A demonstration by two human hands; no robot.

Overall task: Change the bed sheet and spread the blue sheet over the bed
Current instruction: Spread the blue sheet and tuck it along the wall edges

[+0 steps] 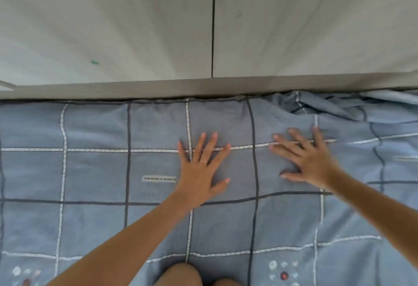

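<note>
Beyond both grips, the far side of the view is filled by pale panels (113, 25) with a faint wood grain, split by a dark vertical seam (213, 25) and closed off below by a grey ledge (203, 88).

The blue sheet (95, 222) is laid under and all around the grips and covers the bed completely, so the mattress itself cannot be seen. It is a soft, matte woven cloth, crossed by a grid of dark lines and white stitched lines. To the left of the grips it lies flat. Beyond and to the right of the right grip it is bunched into a rumpled fold (328, 107) against the ledge.

The left grip (201, 172) is spread flat, fingers apart and straight, and is pressed palm-down on the cloth; nothing is clasped. The right grip (307, 161) is likewise splayed and flat, slightly blurred, just short of the fold. This placement is judged to serve smoothing: the cloth is probably pinned by the left while the wrinkles are pushed outward by the right.

Bare knees (178, 274) are seen nearest the viewer, behind the grips. A small printed label (158, 178) is sewn just left of the left grip, and a thin ring (203, 161) is worn on one of its fingers.
</note>
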